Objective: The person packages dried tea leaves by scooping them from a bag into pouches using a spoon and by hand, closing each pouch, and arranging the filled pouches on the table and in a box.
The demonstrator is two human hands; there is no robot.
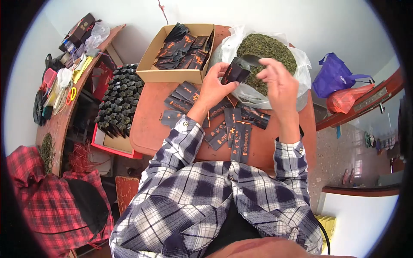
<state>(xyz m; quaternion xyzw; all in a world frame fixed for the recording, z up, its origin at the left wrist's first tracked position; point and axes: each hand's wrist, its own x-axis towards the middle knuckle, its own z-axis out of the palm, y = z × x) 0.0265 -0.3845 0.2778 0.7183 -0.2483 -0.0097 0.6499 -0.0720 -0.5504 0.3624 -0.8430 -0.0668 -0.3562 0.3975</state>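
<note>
My left hand point(217, 88) is closed around a black packet point(232, 72) with its mouth turned toward the right. Beside that mouth is my right hand point(279, 81), its fingers curled at a dark, curved scoop-like piece point(251, 59). Both hands are over the near left edge of a clear plastic bag point(303, 64) filled with dried green tea leaves point(269, 47). Flat black packets with orange print point(234, 129) lie loosely on the table beneath my forearms.
A cardboard box point(172, 76) of printed packets stands at the back of the reddish table point(148, 133). To its left, a red-edged box point(114, 148) holds many upright black packets point(120, 99). Orange-handled scissors point(71, 95) lie on the side bench. A purple bag point(335, 77) is at right.
</note>
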